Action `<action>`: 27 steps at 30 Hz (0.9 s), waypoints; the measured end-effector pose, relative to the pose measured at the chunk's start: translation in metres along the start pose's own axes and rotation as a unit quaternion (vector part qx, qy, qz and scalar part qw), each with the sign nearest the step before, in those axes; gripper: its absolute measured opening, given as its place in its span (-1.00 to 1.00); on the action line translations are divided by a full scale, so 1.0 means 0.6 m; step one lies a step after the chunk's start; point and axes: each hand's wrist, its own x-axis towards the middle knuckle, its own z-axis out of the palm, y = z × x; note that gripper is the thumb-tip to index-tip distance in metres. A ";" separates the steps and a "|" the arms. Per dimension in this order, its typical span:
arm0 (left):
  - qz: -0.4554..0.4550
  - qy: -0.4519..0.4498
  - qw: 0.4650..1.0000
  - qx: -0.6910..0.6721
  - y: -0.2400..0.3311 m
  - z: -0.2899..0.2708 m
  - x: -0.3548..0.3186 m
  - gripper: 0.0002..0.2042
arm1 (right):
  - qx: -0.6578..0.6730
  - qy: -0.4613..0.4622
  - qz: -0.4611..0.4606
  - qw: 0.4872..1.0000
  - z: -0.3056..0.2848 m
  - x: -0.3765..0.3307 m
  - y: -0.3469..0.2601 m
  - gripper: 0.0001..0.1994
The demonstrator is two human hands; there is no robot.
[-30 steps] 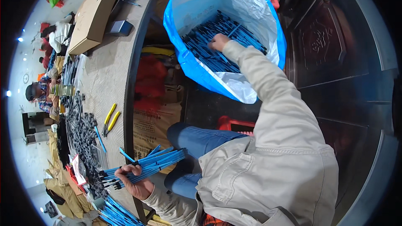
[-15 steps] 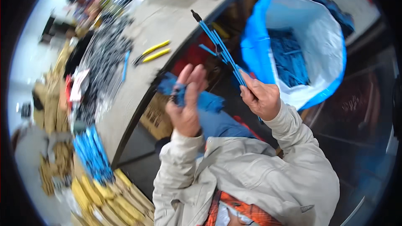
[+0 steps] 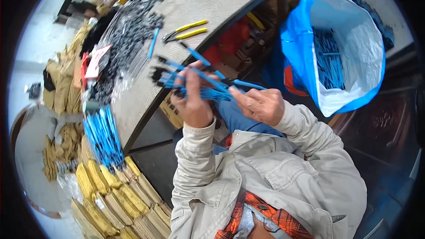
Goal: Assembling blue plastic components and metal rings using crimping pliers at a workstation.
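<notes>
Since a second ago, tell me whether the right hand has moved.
Yes. The right hand has left the blue bag and come across to the blue rods in the left hand.

Blue rods (image 3: 201, 86): smooth plastic-looking coating with matt black tips. Sack (image 3: 301, 48): glossy blue plastic film outside, white woven-looking lining. Pliers (image 3: 186, 31): yellow glossy plastic grips, dull metal jaws, on a matt, speckled grey worktop (image 3: 212, 4).

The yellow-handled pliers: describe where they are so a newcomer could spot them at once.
Start at the long grey table. The yellow-handled pliers lie near its right edge, just above the blue rods held in the hands. They are the only yellow tool there.
</notes>
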 end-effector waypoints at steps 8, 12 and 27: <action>-0.003 -0.087 0.993 -0.079 -0.010 -0.044 0.025 -0.80 | 0.132 -0.008 0.037 0.991 -0.023 0.017 0.003 -0.56; -0.064 -0.205 0.946 -0.243 0.011 -0.086 0.057 -0.80 | 0.323 0.159 0.247 0.899 -0.145 0.029 0.180 -0.88; -0.064 -0.251 0.953 -0.160 0.021 -0.038 0.047 -0.81 | -0.020 0.016 0.513 0.858 -0.292 -0.176 0.396 -0.90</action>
